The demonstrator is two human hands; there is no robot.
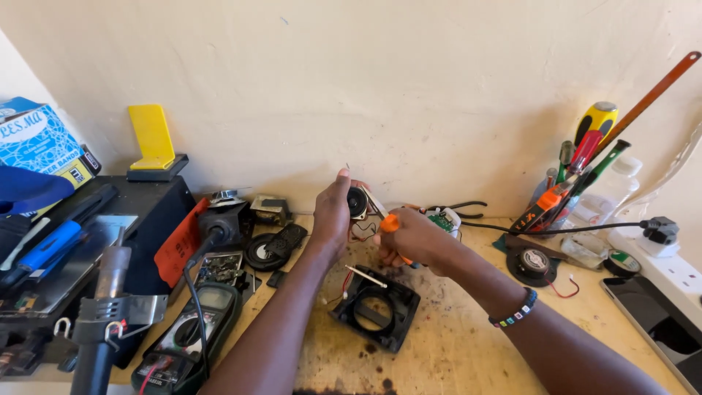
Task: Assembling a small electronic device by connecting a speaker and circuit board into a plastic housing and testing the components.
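Head view: left hand grips speaker; right hand screwdriver.

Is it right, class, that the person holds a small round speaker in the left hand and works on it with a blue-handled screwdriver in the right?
Not quite. The head view shows the screwdriver in the right hand has an orange handle, not blue. The left hand does hold the small round speaker.

Screwdriver shaft tip behind the small speaker; multimeter base cut off at the bottom edge.
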